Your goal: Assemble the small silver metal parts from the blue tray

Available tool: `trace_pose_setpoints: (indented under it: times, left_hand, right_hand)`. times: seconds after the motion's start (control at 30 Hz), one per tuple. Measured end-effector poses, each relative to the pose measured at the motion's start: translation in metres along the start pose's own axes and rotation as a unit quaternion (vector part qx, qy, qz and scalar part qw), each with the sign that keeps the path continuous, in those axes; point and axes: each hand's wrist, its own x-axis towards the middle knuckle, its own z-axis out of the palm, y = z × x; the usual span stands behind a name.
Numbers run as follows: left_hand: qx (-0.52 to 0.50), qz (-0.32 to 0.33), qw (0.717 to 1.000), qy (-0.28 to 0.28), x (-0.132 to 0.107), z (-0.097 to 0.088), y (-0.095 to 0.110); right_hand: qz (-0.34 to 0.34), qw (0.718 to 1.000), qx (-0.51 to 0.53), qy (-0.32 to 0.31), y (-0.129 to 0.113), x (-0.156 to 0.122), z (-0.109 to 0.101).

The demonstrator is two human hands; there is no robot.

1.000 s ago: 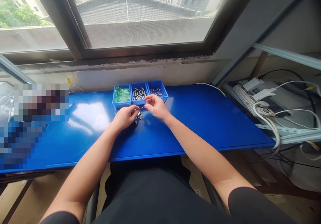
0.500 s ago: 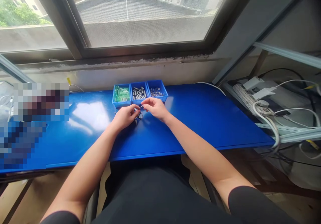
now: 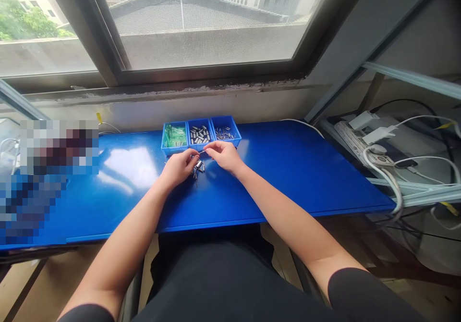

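My left hand (image 3: 180, 167) and my right hand (image 3: 224, 156) meet in front of the blue bins, fingertips pinched. Between them runs a small thin metal part (image 3: 202, 152), one end in each pinch. Its exact kind is too small to make out. Below the fingers, a small pile of metal parts (image 3: 199, 166) with dark and silver bodies and thin pins lies on the blue table (image 3: 288, 168). My left fingers partly cover this pile.
Three joined blue bins (image 3: 189, 148) stand behind my hands. They hold thin pieces on green (image 3: 175, 134), dark-and-silver cylinders (image 3: 199, 134) and slim metal pins (image 3: 225, 133). A power strip (image 3: 363, 142) with cables lies at right. Pixelated blur covers the left end.
Both hands stay nearly in place. The left fingertips have shifted slightly, and the thin metal part between the hands shows a little more clearly.
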Motion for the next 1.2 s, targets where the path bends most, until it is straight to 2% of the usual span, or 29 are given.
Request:
trace_pose_setpoints:
  times: [0.37,0.63,0.97,1.2]
  left_hand:
    - [0.017,-0.012,1.000,0.023,0.0002,-0.0028,0.0021]
    - [0.019,-0.016,1.000,0.011,0.0007,-0.0028,0.0008]
    - [0.010,-0.023,0.999,0.027,0.0000,-0.0034,0.0031]
    - [0.016,-0.013,1.000,0.016,0.0005,-0.0031,0.0016]
  right_hand:
    - [0.000,1.000,-0.010,0.001,-0.0074,-0.0032,-0.0009]
    - [0.002,1.000,0.006,-0.031,-0.0057,-0.0040,-0.0002]
    - [0.016,0.999,0.013,-0.027,-0.0068,-0.0043,-0.0002]
    - [0.022,0.999,0.013,-0.022,-0.0072,-0.0045,-0.0001]
